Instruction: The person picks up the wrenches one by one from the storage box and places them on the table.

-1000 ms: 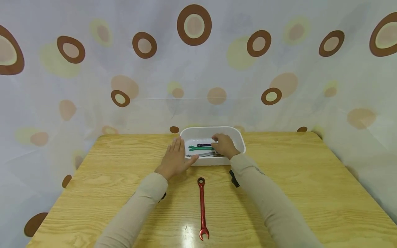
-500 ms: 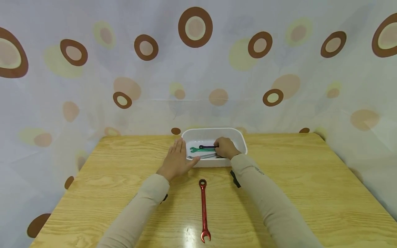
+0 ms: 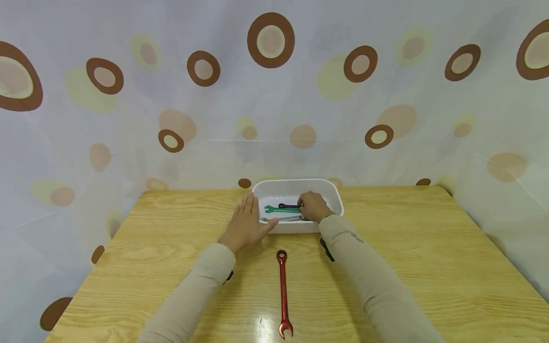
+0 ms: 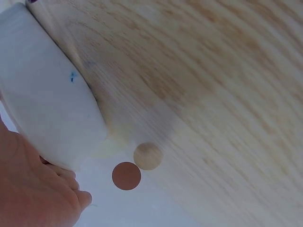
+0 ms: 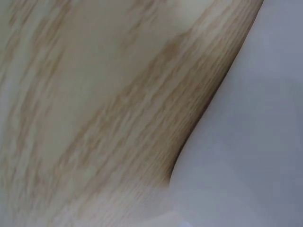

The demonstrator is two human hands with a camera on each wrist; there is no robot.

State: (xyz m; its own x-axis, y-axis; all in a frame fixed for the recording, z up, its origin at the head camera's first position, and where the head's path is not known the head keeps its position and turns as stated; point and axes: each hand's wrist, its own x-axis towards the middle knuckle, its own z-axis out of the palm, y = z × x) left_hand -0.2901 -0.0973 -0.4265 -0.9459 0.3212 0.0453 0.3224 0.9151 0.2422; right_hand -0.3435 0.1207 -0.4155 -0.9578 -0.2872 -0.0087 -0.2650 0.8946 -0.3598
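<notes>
A white bin (image 3: 300,228) stands near the table's back edge. Inside lie a green wrench (image 3: 280,209), a dark purple wrench (image 3: 285,206) and a silver wrench (image 3: 287,219). With fingers spread, my left hand (image 3: 246,224) rests on the bin's left end, its thumb over the front rim; the left wrist view shows this hand (image 4: 38,184) against the bin wall. My right hand (image 3: 314,206) reaches into the bin and pinches the purple wrench's right end; its fingertips are partly hidden. On the table in front lies a red wrench (image 3: 283,290).
The wooden table (image 3: 407,247) extends to both sides of the bin. Behind it hangs a white curtain (image 3: 274,105) with brown and yellow circles. The right wrist view shows only the tabletop and the bin's white wall (image 5: 246,142).
My right hand has lowered into the bin and its fingers have closed on the purple wrench, which has shifted slightly right. The left hand keeps its place on the bin.
</notes>
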